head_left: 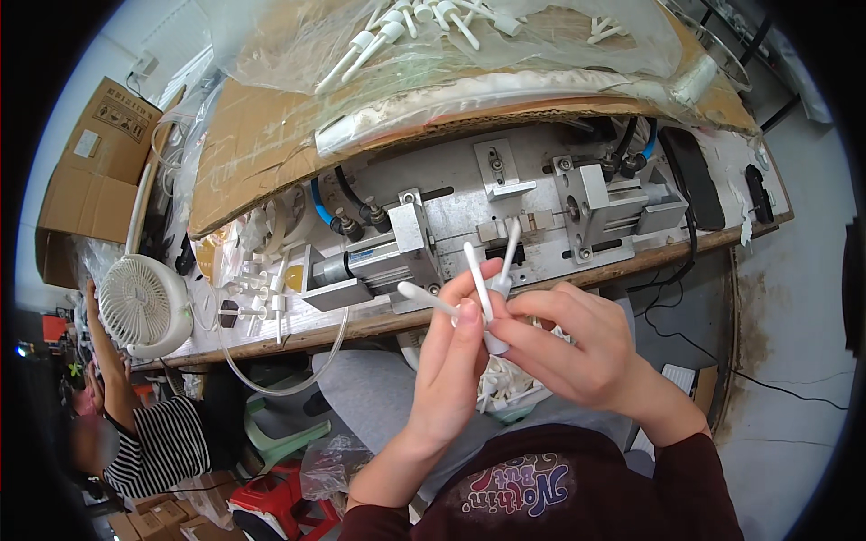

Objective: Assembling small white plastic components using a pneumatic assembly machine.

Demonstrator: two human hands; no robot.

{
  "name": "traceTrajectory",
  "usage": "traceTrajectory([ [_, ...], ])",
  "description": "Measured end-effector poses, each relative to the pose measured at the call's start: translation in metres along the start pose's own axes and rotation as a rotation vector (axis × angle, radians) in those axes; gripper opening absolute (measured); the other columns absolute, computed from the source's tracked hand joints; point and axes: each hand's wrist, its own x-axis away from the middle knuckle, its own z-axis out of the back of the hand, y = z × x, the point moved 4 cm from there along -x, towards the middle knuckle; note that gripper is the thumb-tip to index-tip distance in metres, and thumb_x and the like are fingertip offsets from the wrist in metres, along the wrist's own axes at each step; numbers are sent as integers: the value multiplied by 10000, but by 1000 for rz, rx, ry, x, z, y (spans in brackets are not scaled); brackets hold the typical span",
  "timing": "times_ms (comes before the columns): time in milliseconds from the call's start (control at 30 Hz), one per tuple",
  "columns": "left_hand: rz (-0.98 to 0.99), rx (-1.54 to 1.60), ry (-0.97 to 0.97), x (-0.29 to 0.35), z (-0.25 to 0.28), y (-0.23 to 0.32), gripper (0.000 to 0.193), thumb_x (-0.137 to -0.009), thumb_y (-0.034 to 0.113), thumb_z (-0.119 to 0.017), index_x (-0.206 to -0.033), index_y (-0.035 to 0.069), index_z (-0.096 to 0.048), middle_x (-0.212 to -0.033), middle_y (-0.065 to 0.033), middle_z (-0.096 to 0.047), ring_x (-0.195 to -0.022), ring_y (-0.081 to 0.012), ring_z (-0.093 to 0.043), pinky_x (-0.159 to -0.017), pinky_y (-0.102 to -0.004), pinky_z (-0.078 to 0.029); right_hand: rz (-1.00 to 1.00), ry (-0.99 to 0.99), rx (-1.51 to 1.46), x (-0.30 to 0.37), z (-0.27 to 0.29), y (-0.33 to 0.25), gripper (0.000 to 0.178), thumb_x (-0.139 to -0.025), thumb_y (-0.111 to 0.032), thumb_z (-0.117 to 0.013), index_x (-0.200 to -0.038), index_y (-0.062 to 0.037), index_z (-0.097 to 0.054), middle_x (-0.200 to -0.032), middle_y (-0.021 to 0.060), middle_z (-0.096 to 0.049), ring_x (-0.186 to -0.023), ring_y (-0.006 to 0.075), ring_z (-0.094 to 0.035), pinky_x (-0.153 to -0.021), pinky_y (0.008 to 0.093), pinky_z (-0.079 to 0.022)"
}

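My left hand [447, 365] is closed on white plastic capped stems, and their rounded tips fan out above the fingers. One stem [424, 295] points to the left past my thumb. Another stem [475, 270] stands up between both hands. The third stem [511, 248] rises behind my fingertips, toward the bench. My right hand [585, 347] pinches at the cap end of the middle piece, where fingers partly hide it. Below the hands, a container of similar white pieces [510, 386] sits at my lap. Just beyond is a small metal block fixture [516, 225].
Two pneumatic cylinder units, left [383, 257] and right [622, 207], flank the fixture. Cardboard [262, 144] with a plastic sheet and more white stemmed caps [374, 50] covers the back. A white fan [144, 307], loose tubing and a black phone [693, 176] lie around. Someone in stripes [171, 446] works at left.
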Motion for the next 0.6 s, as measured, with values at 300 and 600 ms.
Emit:
traceTrajectory([
  [300, -79, -154, 53, 3, 18, 12, 417, -1042, 136, -489, -1414, -44, -435, -953, -34, -554, -766, -74, -471, -686, -228, -385, -84, -115, 215, 4, -13, 27, 272, -716, -48, -727, -976, -6, -659, -1245, 157, -670, -780, 196, -686, -648, 300, -525],
  [600, -279, -343, 123, 6, 11, 37, 480, -936, -31, -574, -1406, -78, -486, -1369, -236, -521, -1137, -280, -652, -921, -312, -564, -28, -316, 465, -13, -18, 19, 238, -721, -104, -627, -932, 5, -638, -1197, 202, -681, -688, 155, -669, -584, 280, -488],
])
